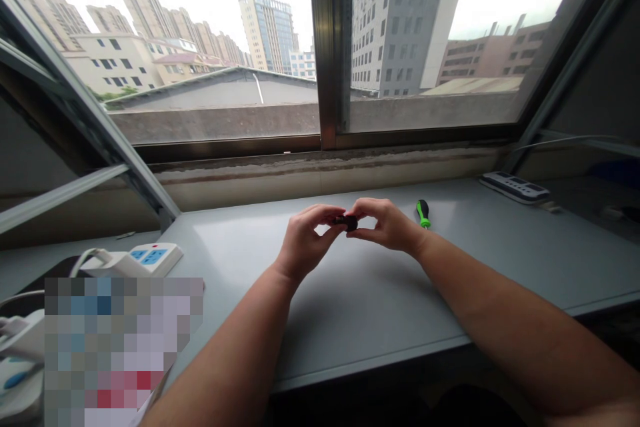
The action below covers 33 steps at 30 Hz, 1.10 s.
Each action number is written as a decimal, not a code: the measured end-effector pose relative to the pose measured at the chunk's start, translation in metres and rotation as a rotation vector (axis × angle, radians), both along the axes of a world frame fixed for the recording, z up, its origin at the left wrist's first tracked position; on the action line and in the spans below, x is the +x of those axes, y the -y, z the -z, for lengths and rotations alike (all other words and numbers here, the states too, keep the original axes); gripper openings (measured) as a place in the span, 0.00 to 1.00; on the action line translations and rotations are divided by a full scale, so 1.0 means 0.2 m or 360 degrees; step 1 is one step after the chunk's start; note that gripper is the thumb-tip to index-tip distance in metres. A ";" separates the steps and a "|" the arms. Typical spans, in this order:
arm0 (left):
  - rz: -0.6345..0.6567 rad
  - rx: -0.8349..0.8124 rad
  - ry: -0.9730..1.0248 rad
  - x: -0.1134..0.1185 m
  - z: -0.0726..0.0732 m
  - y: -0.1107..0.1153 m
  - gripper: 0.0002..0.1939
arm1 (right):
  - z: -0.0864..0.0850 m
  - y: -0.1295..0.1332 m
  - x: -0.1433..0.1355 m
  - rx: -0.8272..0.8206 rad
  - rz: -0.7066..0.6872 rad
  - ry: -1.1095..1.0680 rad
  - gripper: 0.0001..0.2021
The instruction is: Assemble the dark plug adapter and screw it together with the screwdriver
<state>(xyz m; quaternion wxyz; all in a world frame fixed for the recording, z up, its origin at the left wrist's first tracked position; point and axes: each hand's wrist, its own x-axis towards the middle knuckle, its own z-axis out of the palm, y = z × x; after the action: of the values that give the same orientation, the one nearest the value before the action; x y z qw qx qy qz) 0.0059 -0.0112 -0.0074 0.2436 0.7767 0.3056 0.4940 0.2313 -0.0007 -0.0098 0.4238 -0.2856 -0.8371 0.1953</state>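
Above the middle of the grey table [350, 307], both my hands meet around a small dark object [352, 222]. It looks black and roundish, with a narrower part toward the left; its kind is too small to make out. My left hand [309, 237] pinches its left side between thumb and fingers. On the right side, the thumb and fingertips of my right hand [384, 225] grip it too. Part of the object is hidden by the fingertips. A green and black screwdriver [423, 213] lies just beyond my right wrist, its shaft mostly covered by the forearm.
A black and white power strip [515, 187] lies at the back right. White power strips with plugs, one with blue sockets [156, 257], sit at the left beside a blurred-out patch. Metal shelf posts [107, 130] flank the table, and a window sill [240, 177] runs behind it.
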 end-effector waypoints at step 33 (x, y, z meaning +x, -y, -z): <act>-0.0088 -0.1364 0.0486 -0.02 0.06 -0.08 0.26 | -0.04 -0.11 0.37 -0.0768 0.1086 0.0853 0.07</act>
<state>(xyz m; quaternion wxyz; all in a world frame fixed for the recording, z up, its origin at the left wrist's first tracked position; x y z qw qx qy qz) 0.0020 0.0049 -0.0186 0.5720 0.5155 0.4637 0.4382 0.3059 0.0212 -0.0010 0.1553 -0.6734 -0.7063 0.1535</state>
